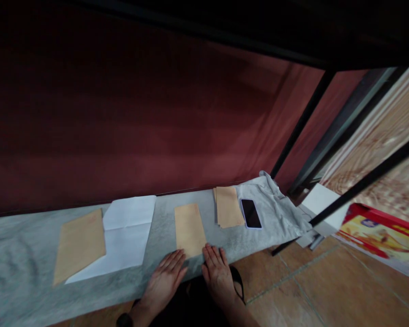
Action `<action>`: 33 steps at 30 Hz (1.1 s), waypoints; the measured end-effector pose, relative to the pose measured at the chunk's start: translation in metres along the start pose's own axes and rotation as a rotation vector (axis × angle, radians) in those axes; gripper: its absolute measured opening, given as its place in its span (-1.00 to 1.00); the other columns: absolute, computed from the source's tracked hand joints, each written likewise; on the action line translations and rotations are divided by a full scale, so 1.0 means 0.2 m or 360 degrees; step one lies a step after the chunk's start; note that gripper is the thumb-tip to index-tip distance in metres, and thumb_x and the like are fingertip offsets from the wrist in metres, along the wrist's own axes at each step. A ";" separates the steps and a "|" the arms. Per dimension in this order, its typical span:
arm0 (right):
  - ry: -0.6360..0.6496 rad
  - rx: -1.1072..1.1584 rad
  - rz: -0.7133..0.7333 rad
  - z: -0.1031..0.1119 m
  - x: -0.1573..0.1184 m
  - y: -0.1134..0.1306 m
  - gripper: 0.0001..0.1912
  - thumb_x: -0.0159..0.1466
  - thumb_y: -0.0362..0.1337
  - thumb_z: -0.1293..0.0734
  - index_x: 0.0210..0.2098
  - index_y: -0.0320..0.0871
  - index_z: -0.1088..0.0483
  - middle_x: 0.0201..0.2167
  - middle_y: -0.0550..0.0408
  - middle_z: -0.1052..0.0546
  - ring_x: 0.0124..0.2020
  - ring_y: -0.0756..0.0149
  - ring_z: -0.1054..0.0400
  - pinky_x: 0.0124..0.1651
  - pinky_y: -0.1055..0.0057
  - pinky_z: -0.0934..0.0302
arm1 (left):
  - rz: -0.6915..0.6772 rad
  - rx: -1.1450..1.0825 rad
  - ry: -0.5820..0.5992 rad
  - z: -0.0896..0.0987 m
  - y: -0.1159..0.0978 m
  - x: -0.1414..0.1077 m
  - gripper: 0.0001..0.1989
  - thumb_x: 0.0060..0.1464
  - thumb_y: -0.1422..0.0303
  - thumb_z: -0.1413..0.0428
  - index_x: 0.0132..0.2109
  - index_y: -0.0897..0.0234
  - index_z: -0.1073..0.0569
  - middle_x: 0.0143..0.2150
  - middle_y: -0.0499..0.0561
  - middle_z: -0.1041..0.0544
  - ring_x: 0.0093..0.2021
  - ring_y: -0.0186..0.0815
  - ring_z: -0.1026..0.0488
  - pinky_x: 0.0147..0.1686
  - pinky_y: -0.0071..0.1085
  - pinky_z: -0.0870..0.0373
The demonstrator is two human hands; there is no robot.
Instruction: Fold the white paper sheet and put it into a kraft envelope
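A small brown envelope (190,227) lies flat on the grey cloth-covered surface (163,236) in front of me. My left hand (167,277) rests palm down at its lower left corner, fingers stretched out. At the lower right corner lies my right hand (217,271), also flat with its fingers extended. To the right is a stack of similar brown envelopes (229,208), and beside it a phone (251,213) with a dark screen. On the left a larger brown envelope (82,243) partly covers creased white paper (127,240).
A dark red panel (157,127) rises behind the surface. Black metal bars (303,122) stand at the right. Past the right end are a white box (323,204) and a red and yellow carton (378,236) above the tiled floor (293,286).
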State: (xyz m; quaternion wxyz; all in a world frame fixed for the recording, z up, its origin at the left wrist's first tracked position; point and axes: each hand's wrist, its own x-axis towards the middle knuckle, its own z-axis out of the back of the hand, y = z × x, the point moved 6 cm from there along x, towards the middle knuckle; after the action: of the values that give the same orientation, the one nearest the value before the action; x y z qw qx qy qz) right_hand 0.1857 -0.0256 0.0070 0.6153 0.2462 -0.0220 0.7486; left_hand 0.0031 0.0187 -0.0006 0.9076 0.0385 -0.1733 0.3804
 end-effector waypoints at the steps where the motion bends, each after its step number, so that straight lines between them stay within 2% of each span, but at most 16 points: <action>1: -0.0005 -0.0002 -0.0014 -0.01 0.00 0.00 -0.52 0.44 -0.28 -0.17 0.33 -0.13 -0.19 0.29 0.02 -0.33 0.29 0.13 -0.21 0.39 0.05 0.00 | 0.0024 0.0000 0.0017 -0.02 -0.01 0.04 -0.52 0.33 0.12 0.07 0.29 0.20 -0.33 0.27 0.08 -0.43 0.24 -0.17 -0.40 0.20 -0.18 -0.37; 4: -0.0007 -0.0008 -0.0019 -0.03 0.00 0.00 -0.52 0.42 -0.30 -0.18 0.32 -0.13 -0.21 0.29 0.02 -0.33 0.29 0.11 -0.22 0.38 0.03 -0.01 | 0.0031 -0.0022 0.0065 -0.07 -0.06 0.19 -0.47 0.34 0.14 0.09 0.35 0.26 -0.23 0.35 0.13 -0.31 0.33 -0.15 -0.27 0.26 -0.14 -0.29; 7: 0.0003 -0.0005 0.0003 -0.03 -0.01 -0.01 -0.53 0.41 -0.32 -0.18 0.30 -0.14 -0.24 0.27 0.01 -0.35 0.29 0.12 -0.21 0.38 0.02 -0.02 | -0.0005 -0.0062 0.0104 -0.11 -0.12 0.34 -0.47 0.36 0.17 0.13 0.39 0.22 -0.16 0.40 0.10 -0.24 0.38 -0.18 -0.17 0.32 -0.11 -0.17; 10: -0.0017 0.0015 0.0019 -0.02 -0.01 -0.01 -0.55 0.43 -0.31 -0.15 0.29 -0.14 -0.26 0.25 -0.01 -0.38 0.29 0.14 -0.21 0.40 0.03 0.02 | 0.0004 -0.0066 0.0091 -0.12 -0.13 0.41 -0.45 0.36 0.18 0.14 0.41 0.24 -0.11 0.41 0.09 -0.20 0.40 -0.21 -0.12 0.35 -0.13 -0.11; 13: -0.0045 0.0016 0.0017 -0.03 -0.02 -0.02 -0.53 0.44 -0.26 -0.18 0.32 -0.11 -0.22 0.26 0.01 -0.38 0.29 0.17 -0.22 0.40 0.06 0.03 | 0.0076 0.0010 0.0023 -0.12 -0.10 0.36 -0.42 0.34 0.18 0.12 0.40 0.31 -0.12 0.41 0.14 -0.21 0.39 -0.18 -0.15 0.33 -0.13 -0.13; 17: -0.0085 0.0001 0.0013 -0.05 -0.02 -0.02 -0.49 0.44 -0.21 -0.21 0.35 -0.10 -0.15 0.27 0.04 -0.37 0.29 0.18 -0.22 0.40 0.09 0.04 | 0.0217 0.0151 -0.0130 -0.10 -0.04 0.21 -0.39 0.31 0.15 0.09 0.37 0.41 -0.17 0.37 0.24 -0.26 0.36 -0.10 -0.21 0.29 -0.11 -0.20; 20: -0.0094 -0.0002 -0.0005 -0.05 -0.02 -0.02 -0.49 0.44 -0.21 -0.21 0.35 -0.11 -0.15 0.25 0.02 -0.39 0.28 0.18 -0.23 0.40 0.10 0.06 | 0.0265 0.0160 -0.0183 -0.07 -0.03 0.15 -0.41 0.31 0.16 0.10 0.36 0.39 -0.21 0.34 0.26 -0.32 0.33 -0.07 -0.26 0.27 -0.09 -0.24; 25: -0.0039 0.0022 -0.0058 -0.03 0.00 -0.01 -0.52 0.43 -0.22 -0.22 0.32 -0.08 -0.21 0.25 0.05 -0.39 0.26 0.16 -0.24 0.39 0.12 0.04 | 0.0250 0.0139 -0.0058 0.00 -0.06 0.21 -0.44 0.28 0.21 0.08 0.35 0.30 -0.23 0.33 0.25 -0.33 0.33 -0.01 -0.26 0.25 -0.01 -0.24; 28: -0.0019 0.0048 -0.0064 -0.01 0.02 -0.01 -0.55 0.43 -0.30 -0.19 0.29 -0.08 -0.26 0.23 0.05 -0.41 0.24 0.17 -0.27 0.38 0.11 0.02 | 0.0204 0.0163 0.0035 0.03 -0.09 0.24 -0.46 0.25 0.27 0.05 0.34 0.28 -0.25 0.32 0.26 -0.34 0.31 0.01 -0.27 0.22 0.00 -0.28; 33: 0.0014 0.0144 -0.0088 0.01 0.05 -0.03 -0.56 0.38 -0.39 -0.18 0.22 -0.07 -0.34 0.18 0.05 -0.47 0.19 0.18 -0.32 0.33 0.11 -0.06 | 0.0156 0.0181 0.0089 0.03 -0.11 0.24 -0.47 0.20 0.40 0.03 0.31 0.24 -0.29 0.28 0.27 -0.38 0.27 0.02 -0.33 0.16 -0.01 -0.35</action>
State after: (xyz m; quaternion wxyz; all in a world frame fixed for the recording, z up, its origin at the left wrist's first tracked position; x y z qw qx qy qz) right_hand 0.1898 -0.0152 0.0113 0.6240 0.2710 0.0212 0.7326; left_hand 0.0482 0.0335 0.0235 0.8888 0.0708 -0.1275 0.4346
